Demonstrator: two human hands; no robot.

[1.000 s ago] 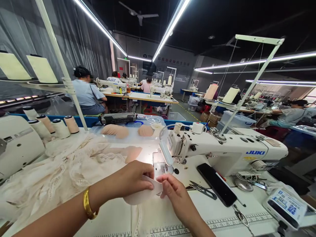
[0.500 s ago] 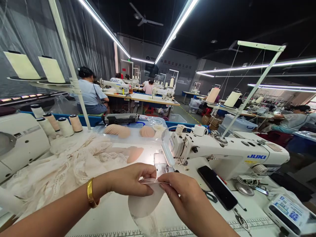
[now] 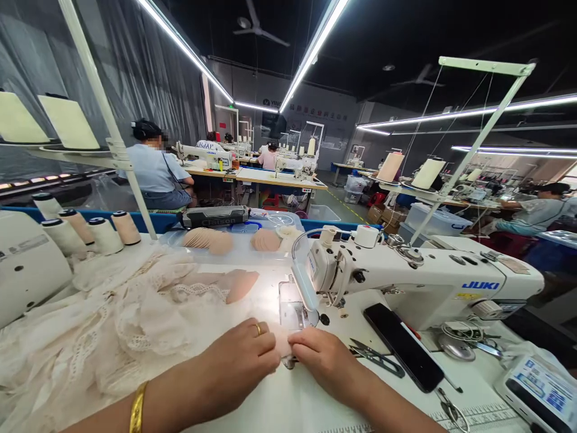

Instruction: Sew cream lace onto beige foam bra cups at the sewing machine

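My left hand (image 3: 241, 358) and my right hand (image 3: 322, 358) lie close together on the white sewing table (image 3: 288, 403), just in front of the needle of the white Juki sewing machine (image 3: 419, 282). Both hands pinch a small pale fabric piece (image 3: 282, 344) between their fingertips, pressed down on the table. The piece is mostly hidden by my fingers. My left wrist wears a gold bangle and one finger a ring. A heap of cream lace fabric (image 3: 108, 325) lies left of my left hand.
A black phone (image 3: 403, 346), thread snips (image 3: 376, 355) and a small control panel (image 3: 536, 385) lie right of my hands. Thread cones (image 3: 103, 231) and stacked beige pads (image 3: 210, 239) stand behind the lace. Other people sew at tables further back.
My hands have lowered the pale piece from the air onto the table and moved it forward toward the needle. The camera view has shifted slightly.
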